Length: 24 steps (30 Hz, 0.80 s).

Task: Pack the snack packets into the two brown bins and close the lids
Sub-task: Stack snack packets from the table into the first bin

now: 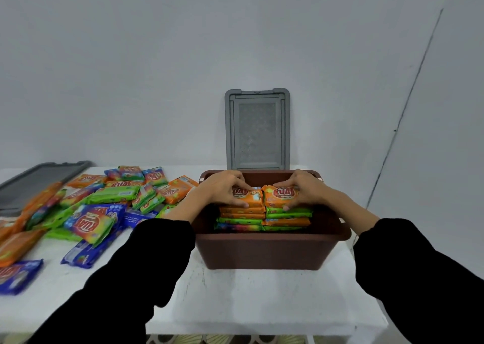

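Observation:
A brown bin (262, 252) stands on the white table in front of me, holding two side-by-side stacks of snack packets. My left hand (225, 189) grips the top orange packet (251, 195) of the left stack. My right hand (305, 189) grips the top orange packet (279, 195) of the right stack. Green and orange packets (262, 219) lie beneath them. A grey lid (258, 130) leans upright against the wall behind the bin. Only one brown bin is in view.
A loose pile of orange, green and blue packets (104, 204) covers the table's left half. A second grey lid (34, 181) lies flat at the far left. The table's right edge (366, 278) runs just past the bin. The wall is close behind.

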{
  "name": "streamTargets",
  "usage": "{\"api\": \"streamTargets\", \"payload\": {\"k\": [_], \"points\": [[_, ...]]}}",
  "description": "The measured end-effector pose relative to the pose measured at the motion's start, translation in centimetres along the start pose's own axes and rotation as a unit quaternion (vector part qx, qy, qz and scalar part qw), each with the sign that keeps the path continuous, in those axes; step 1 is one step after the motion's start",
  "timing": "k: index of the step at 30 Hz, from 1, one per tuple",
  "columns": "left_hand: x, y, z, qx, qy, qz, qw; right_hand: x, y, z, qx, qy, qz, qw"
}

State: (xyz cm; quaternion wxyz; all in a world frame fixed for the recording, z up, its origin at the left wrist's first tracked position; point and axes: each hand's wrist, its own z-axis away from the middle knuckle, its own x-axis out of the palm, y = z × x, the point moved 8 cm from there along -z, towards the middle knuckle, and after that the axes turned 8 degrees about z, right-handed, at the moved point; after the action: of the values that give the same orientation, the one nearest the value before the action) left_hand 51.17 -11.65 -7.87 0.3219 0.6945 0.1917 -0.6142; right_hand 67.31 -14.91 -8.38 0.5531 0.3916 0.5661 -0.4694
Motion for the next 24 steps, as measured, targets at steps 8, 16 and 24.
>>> {"api": "streamTargets", "payload": {"k": [8, 16, 24], "points": [[0.2, 0.1, -0.1, 0.007, -0.01, 0.02, 1.0, -0.3, -0.9, -0.3, -0.019, -0.003, 0.022, 1.0], [0.5, 1.0, 0.1, 0.026, 0.004, -0.001, 1.0, -0.4, -2.3, -0.7, 0.005, 0.017, 0.072, 0.997], [1.6, 1.4, 0.3, 0.043, -0.038, -0.121, 0.991, 0.6, -2.9, 0.4, 0.005, 0.041, 0.172, 0.984]]}}
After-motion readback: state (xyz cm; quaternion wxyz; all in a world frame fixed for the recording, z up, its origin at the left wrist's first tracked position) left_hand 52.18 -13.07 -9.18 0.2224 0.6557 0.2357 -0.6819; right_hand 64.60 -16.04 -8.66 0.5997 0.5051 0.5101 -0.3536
